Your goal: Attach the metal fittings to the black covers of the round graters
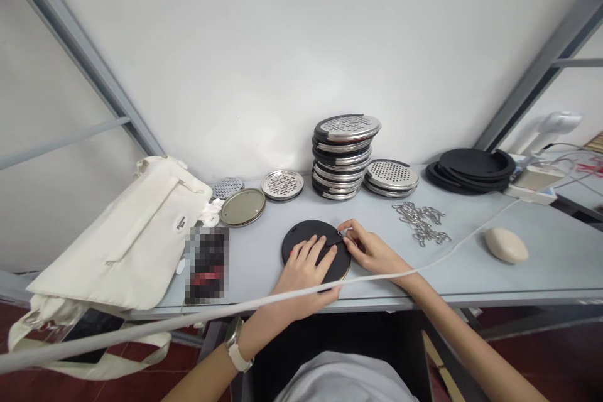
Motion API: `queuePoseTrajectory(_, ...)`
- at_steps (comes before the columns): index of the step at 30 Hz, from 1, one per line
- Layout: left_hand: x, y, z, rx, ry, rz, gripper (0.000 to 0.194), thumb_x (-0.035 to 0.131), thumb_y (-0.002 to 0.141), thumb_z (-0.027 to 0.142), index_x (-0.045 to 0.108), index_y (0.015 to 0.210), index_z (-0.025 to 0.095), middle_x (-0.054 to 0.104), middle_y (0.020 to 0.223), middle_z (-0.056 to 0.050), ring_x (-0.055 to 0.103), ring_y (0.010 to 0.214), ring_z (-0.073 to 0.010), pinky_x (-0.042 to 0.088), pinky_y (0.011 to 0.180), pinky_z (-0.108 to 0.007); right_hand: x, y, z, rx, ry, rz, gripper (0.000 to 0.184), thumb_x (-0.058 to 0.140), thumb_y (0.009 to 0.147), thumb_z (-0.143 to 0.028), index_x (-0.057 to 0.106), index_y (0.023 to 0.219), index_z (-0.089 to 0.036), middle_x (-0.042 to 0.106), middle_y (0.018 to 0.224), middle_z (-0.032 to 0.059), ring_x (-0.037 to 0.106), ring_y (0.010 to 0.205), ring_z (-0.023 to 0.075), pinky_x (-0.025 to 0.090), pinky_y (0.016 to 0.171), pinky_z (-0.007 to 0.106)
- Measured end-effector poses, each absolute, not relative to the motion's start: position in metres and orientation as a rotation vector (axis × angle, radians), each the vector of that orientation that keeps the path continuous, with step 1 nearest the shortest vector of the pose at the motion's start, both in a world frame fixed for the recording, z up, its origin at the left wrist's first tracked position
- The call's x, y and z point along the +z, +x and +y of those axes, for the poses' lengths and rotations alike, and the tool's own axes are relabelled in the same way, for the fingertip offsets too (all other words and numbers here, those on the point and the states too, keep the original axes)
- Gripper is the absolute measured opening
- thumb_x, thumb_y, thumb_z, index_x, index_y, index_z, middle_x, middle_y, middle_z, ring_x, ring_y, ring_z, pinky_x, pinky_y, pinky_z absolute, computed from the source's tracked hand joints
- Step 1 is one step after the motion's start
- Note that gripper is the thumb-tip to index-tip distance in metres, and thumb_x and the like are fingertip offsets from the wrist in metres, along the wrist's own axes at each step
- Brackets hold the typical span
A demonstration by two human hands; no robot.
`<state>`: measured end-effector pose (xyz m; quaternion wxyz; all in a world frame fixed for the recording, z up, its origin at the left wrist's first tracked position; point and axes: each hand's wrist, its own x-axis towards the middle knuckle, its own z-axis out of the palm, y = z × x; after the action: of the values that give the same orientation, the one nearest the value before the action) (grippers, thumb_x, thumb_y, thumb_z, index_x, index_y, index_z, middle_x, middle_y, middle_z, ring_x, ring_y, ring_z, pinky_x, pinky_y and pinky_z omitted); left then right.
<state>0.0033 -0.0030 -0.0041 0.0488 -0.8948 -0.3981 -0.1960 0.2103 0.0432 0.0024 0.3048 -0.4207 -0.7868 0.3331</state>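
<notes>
A round black disc (306,230) lies on the table in front of me, with a thin gold-coloured rim showing at its lower right edge. My left hand (306,270) rests on top of it, fingers spread and flat, a watch on the wrist. At the disc's right edge my right hand (372,251) pinches a small silvery metal clip (342,234) between thumb and forefinger. The clip's exact shape is partly hidden by the fingers. Right of that hand, a loose pile of metal clips (419,221) lies on the tabletop.
Behind stand a tall stack of perforated metal discs (346,157), a shorter stack (391,176) and black discs (471,169). A grater disc (282,184) and olive lid (242,207) lie left, near a white bag (127,239). A white cable (188,320) crosses in front; a beige oval object (506,245) lies right.
</notes>
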Motion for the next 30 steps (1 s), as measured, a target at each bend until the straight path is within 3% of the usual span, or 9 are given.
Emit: queuePoseTrajectory(30, -0.0037, 0.0032, -0.0030, -0.610, -2.707, -1.197, 0.057, 0.049, 0.086, 0.045, 0.042, 0.136, 0.018, 0.042, 0.141, -0.013, 0.036, 0.132, -0.0305, 0.034, 0.103, -0.045, 0.0033, 0.2090, 0.0428, 0.900, -1.124, -2.072, 0.022, 0.038, 0.091, -0.030, 0.039, 0.110, -0.020, 0.044, 0.057, -0.0065, 0.040, 0.049, 0.0121, 0.031, 0.050, 0.023)
